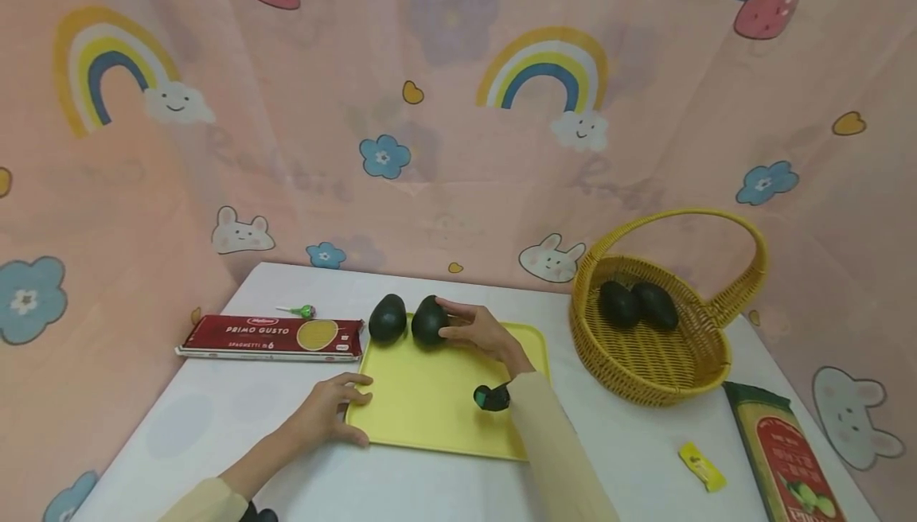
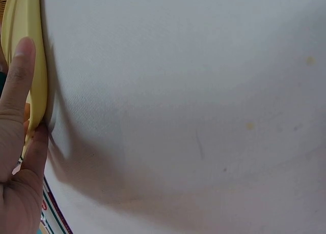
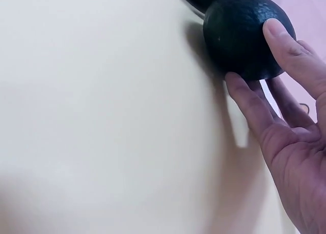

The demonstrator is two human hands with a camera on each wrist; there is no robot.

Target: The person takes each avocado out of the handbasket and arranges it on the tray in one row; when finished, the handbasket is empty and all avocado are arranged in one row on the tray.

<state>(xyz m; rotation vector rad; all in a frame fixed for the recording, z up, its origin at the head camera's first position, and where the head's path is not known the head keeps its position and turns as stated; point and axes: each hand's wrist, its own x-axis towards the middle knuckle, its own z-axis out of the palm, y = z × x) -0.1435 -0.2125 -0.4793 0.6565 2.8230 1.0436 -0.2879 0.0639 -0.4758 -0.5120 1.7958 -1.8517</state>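
A yellow tray [image 1: 430, 403] lies on the white table. My left hand [image 1: 325, 410] grips its left edge, one digit over the rim and another against its outer side in the left wrist view. Near the tray's far edge, my right hand [image 1: 480, 335] holds a dark avocado [image 1: 428, 323], with thumb and fingers around its side. The right wrist view shows this avocado [image 3: 244, 38] close up. Just left of it, at the tray's far left corner, stands a second avocado [image 1: 388, 320], partly visible at the top of the right wrist view.
A yellow wicker basket [image 1: 598, 371] with two avocados [image 1: 637, 305] stands at the right. Left of the tray lie a red spaghetti pack [image 1: 272, 337] and a green lollipop [image 1: 306, 311]. A yellow-wrapped candy [image 1: 702, 466] and a green-and-red packet [image 1: 788, 458] lie near right.
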